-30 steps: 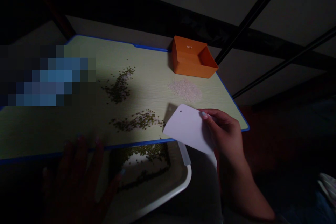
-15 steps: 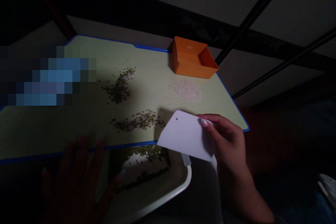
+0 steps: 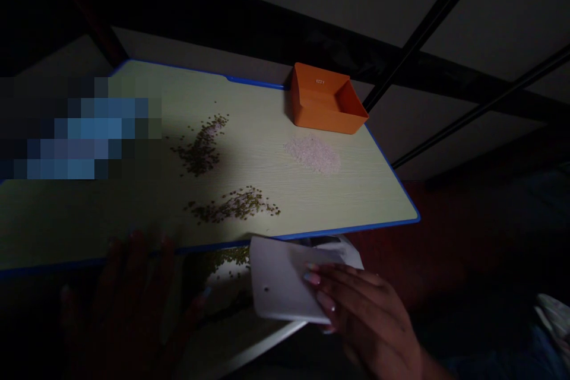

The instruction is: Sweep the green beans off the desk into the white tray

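My right hand (image 3: pixel 356 314) grips a white plastic scraper (image 3: pixel 280 282), held flat below the table's front edge, over a white tray (image 3: pixel 262 347) that holds green beans (image 3: pixel 227 261). My left hand (image 3: pixel 127 303) lies in shadow with fingers spread, resting on the tray's left part under the blue table edge (image 3: pixel 214 246). On the pale tabletop lie two patches of green beans (image 3: pixel 234 205) (image 3: pixel 200 145) and a small heap of white rice (image 3: pixel 314 154).
An orange open box (image 3: pixel 327 101) stands at the table's far right corner. A blurred patch covers the table's left side. Dark metal bars run behind and to the right. The surroundings are very dim.
My right hand has drawn the scraper off the tabletop, down and toward me, and turned it flat over the tray. My left hand has stayed put.
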Available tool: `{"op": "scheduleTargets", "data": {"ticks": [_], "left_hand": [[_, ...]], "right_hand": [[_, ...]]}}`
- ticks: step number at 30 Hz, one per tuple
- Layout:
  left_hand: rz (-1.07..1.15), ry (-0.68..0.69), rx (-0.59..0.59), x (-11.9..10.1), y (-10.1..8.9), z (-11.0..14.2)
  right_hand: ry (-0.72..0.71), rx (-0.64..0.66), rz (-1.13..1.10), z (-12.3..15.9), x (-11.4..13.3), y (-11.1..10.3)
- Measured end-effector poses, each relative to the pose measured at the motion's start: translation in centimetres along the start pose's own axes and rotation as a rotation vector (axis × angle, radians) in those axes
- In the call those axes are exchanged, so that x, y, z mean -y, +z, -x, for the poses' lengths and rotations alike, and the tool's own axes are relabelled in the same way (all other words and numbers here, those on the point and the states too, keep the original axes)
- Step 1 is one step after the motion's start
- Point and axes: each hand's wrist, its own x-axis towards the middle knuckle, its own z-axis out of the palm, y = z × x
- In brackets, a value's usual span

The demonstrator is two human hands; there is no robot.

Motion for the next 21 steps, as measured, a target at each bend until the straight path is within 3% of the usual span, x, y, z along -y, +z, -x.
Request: {"op": "scheduleTargets", "data": {"ticks": [7, 12, 21], "left_hand": [[0.005, 0.036, -0.006, 0.3, 0.1, -0.1], [0.004, 0.077, -0.037, 1.1, 0.7, -0.1], [0.002, 0.101, -0.045, 1.7, 0.9, -0.1]], "right_hand": [[-0.121, 0.002, 0.089, -1.3, -0.4, 0.9], [-0.310, -0.116, 0.249, -1.2, -1.7, 1.2], [-0.354, -0.216, 0.369, 0.3, -3.7, 0.9]]}}
